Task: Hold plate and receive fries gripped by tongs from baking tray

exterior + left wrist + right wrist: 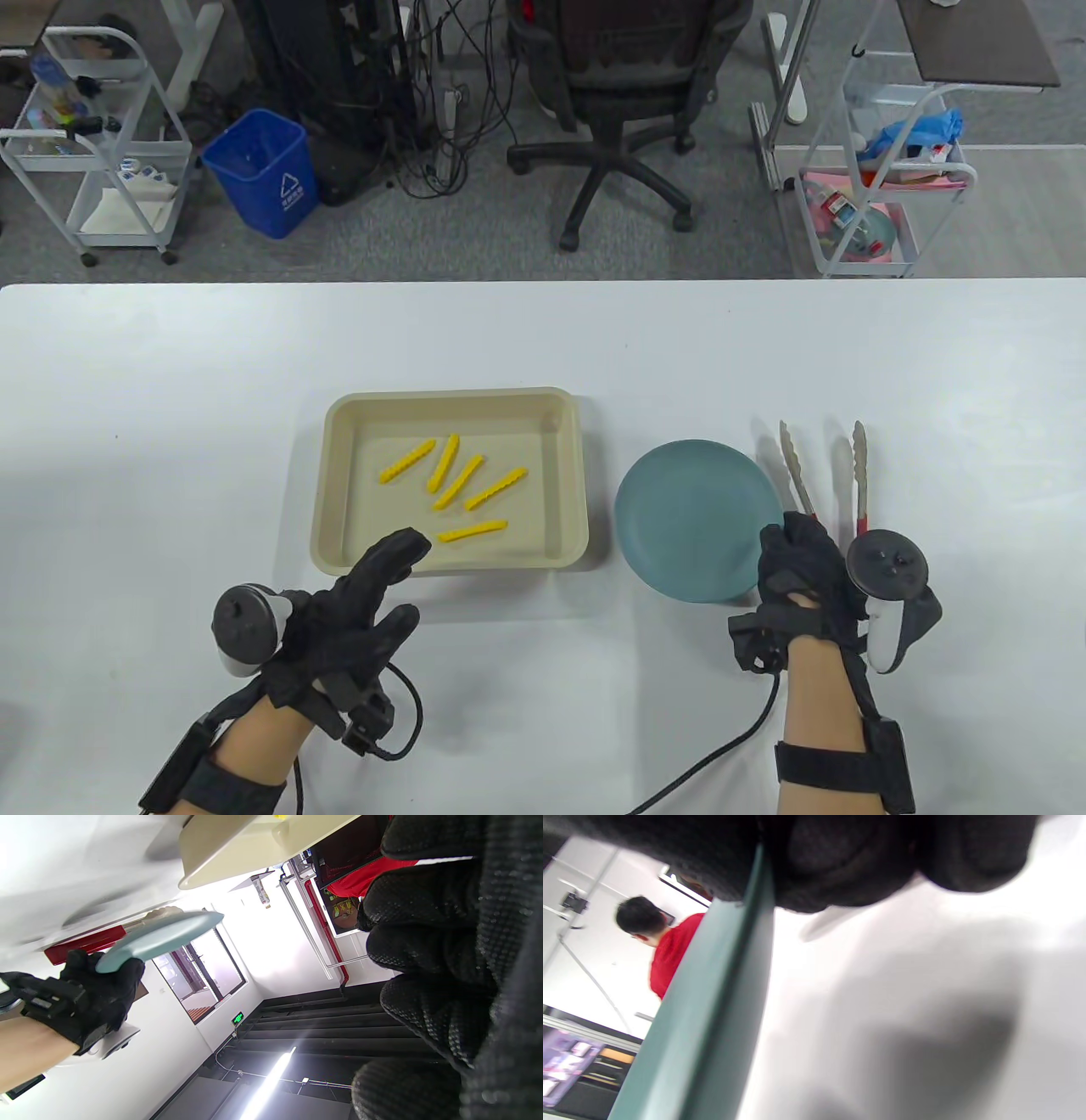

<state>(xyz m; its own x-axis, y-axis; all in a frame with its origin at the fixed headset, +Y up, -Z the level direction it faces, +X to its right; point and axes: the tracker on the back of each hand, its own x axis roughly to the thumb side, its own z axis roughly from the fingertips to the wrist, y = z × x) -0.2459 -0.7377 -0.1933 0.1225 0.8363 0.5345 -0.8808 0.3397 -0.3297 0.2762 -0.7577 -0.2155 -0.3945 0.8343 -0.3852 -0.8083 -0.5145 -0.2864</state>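
A beige baking tray (450, 397) holds several yellow fries (458, 480). A teal plate (691, 518) sits just right of it. My right hand (785, 536) grips the plate's right rim. The right wrist view shows the rim (712, 984) pinched between my fingers (840, 857). In the left wrist view the plate (161, 938) is tilted in my right hand (97, 997). Tongs (797, 467) with red handles lie right of the plate. My left hand (394, 577) is open and empty, fingers spread at the tray's front edge.
The white table (170, 424) stretches wide to the left and behind the tray. An office chair (628, 127), a blue bin (263, 174) and wire carts (882, 204) stand on the floor beyond its far edge.
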